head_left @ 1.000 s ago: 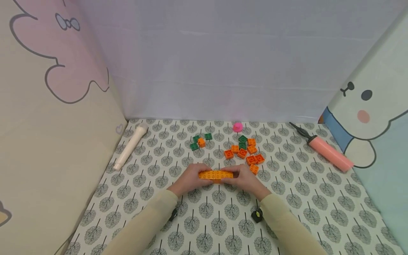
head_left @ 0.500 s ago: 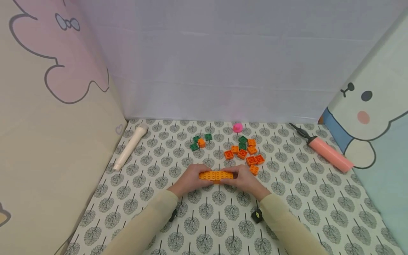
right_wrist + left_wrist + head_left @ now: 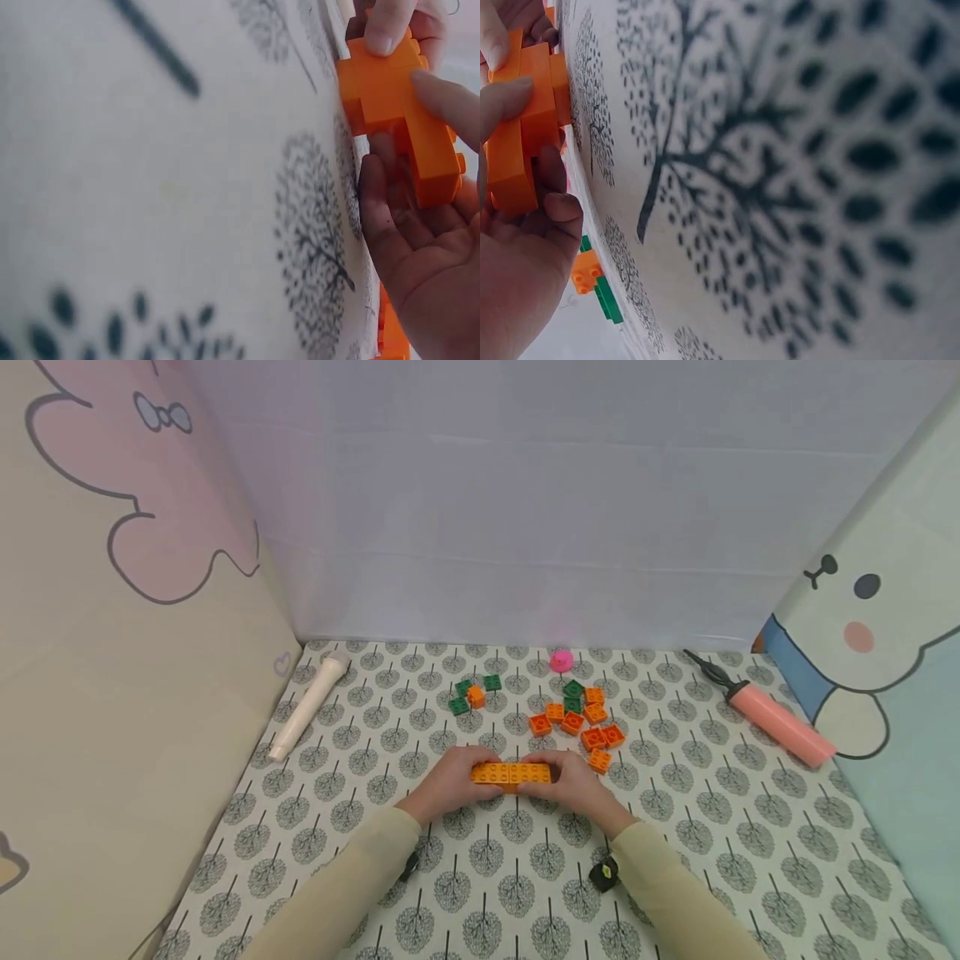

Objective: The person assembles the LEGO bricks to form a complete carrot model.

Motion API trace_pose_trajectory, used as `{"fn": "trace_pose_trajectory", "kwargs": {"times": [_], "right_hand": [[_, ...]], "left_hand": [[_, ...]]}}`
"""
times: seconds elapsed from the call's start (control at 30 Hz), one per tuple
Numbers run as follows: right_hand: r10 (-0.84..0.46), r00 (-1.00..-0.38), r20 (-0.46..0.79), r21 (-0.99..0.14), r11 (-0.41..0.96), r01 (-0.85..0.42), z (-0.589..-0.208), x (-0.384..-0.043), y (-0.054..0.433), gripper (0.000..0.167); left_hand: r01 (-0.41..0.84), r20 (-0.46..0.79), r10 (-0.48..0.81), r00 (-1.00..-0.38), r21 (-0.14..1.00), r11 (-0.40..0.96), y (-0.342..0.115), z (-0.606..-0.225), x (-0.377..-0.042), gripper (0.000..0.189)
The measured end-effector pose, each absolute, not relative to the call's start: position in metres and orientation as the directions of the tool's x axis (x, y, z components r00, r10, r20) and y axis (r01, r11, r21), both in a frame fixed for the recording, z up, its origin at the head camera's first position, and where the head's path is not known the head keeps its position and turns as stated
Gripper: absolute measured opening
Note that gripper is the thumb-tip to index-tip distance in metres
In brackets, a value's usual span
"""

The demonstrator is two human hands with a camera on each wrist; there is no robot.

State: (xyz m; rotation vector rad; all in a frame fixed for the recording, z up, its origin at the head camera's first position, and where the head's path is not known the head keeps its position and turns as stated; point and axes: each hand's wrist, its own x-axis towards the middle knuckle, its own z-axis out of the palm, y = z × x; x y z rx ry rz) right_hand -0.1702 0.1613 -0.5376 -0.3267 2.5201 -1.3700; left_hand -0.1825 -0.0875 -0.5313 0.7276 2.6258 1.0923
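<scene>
Two orange toy building bricks stand end to end with their studs up, between both hands in the head view. In the wrist views, this brick assembly has smaller orange bricks joined beneath the middle. My left hand grips its left end, thumb on the near side and fingers at the far side and underneath. The right hand grips the right end likewise; in the right wrist view its thumb presses the assembly's side. Fingers hide parts of both ends. It is low over the tablecloth; whether it touches the cloth is unclear.
Loose orange bricks and green bricks lie beyond the right hand. Farther left, an orange brick sits among green ones. A pink object, a white stick and a coral hand pump lie farther out.
</scene>
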Motion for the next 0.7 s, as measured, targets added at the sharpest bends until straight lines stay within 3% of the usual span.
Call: {"fn": "trace_pose_trajectory", "kwargs": {"times": [0.7], "right_hand": [[-0.323, -0.941, -0.103, -0.926, 0.375, -0.028, -0.544, -0.168, 0.173, 0.04]], "left_hand": [[0.34, -0.025, 0.53, -0.847, 0.741, 0.579, -0.081, -0.535, -0.185, 0.043]]}}
